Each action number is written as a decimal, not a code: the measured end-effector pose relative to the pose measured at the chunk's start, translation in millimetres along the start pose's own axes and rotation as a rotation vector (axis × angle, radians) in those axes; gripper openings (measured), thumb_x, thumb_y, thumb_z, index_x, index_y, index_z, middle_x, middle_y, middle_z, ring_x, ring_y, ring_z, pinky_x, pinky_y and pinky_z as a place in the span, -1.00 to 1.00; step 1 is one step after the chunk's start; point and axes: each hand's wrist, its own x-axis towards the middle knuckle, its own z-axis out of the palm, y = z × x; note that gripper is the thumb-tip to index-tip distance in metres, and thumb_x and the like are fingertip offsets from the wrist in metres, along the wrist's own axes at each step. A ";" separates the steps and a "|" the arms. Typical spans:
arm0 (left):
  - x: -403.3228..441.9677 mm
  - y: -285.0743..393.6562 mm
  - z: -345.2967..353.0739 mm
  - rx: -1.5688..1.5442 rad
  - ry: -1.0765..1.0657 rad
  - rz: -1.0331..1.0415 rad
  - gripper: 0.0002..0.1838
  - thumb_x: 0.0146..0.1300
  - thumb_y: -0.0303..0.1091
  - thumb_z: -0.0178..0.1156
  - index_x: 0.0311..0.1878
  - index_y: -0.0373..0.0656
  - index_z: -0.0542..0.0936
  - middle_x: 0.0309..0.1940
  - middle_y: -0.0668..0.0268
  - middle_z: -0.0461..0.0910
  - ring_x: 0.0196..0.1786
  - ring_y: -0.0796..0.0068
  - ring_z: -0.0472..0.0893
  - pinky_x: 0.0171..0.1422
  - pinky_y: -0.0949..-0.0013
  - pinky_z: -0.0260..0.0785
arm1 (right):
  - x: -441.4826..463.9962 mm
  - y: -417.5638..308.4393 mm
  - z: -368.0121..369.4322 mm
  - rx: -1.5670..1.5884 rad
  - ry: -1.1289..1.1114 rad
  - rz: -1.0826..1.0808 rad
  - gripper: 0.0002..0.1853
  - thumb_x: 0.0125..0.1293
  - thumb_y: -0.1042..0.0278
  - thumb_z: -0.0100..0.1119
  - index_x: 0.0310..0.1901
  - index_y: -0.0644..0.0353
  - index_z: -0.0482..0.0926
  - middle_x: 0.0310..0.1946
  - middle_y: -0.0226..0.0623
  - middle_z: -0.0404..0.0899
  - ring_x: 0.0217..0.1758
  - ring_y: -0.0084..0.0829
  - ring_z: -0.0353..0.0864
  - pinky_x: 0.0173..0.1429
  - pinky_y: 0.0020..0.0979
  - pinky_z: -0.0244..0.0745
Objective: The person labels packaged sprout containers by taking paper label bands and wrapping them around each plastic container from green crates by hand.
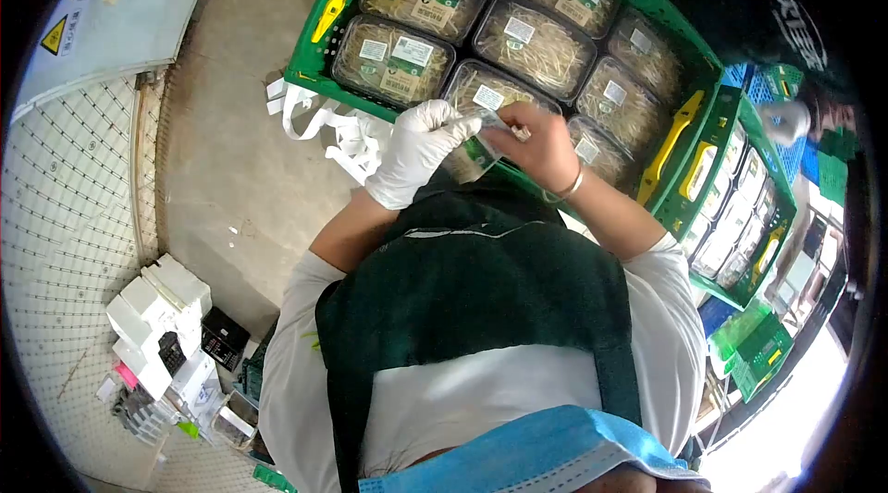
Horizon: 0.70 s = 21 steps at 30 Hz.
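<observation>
A small clear-and-green label sheet (474, 158) hangs between the two hands, over the near edge of a crate. The left hand (412, 153), in a white glove, has its fingertips pinched together on the sheet's upper edge. The right hand (539, 149), bare and slightly blurred, curls with thumb and fingers closed on the sheet's other side.

Just beyond both hands is the green crate (303, 60) with yellow handles. Nine dark trays (536, 46) with clear tops show in it, filled with thin, pale strands like sprouts. Four, ahead of the left hand and at the far side, carry white stickers plus a brown-and-green label; the other five show a white sticker only. They sit close, with narrow gaps, up to the crate's walls.

White straps (347, 146) lie just left of the left hand. Farther left, bare floor (222, 123) stretches to a pale wall (74, 215). Right of the right hand, a second green crate (784, 197) holds more packed trays, crowding that side.
</observation>
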 end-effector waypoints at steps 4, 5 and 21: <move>-12.3 1.3 4.1 0.024 -0.113 -0.007 -0.85 0.03 -0.40 0.22 -0.43 -0.21 0.45 -0.53 0.43 0.46 -0.51 0.73 0.39 -0.43 0.64 0.26 | 31.7 31.8 -59.1 -0.342 0.205 -0.093 -0.88 -0.02 0.41 0.20 -0.41 0.22 0.56 -0.49 -0.23 0.56 -0.43 -0.40 0.55 -0.34 -0.44 0.47; -15.7 -0.8 -3.7 0.031 -0.109 -0.063 -0.88 0.05 -0.43 0.19 -0.40 -0.23 0.45 -0.51 0.40 0.49 -0.47 0.71 0.44 -0.40 0.61 0.31 | 43.5 33.6 -77.6 -0.479 0.151 0.049 -0.81 -0.01 0.42 0.19 -0.32 0.25 0.50 -0.40 -0.18 0.54 -0.32 -0.33 0.52 -0.28 -0.41 0.46; -41.6 -16.9 -24.5 0.063 -0.202 -0.069 -0.82 0.07 -0.57 0.09 -0.21 -0.28 0.46 -0.36 0.39 0.50 -0.30 0.68 0.44 -0.22 0.60 0.31 | -22.8 -4.0 13.2 0.001 -0.125 -0.021 -0.63 0.00 0.29 0.22 -0.16 0.24 0.42 -0.37 -0.12 0.53 -0.34 -0.28 0.55 -0.23 -0.36 0.43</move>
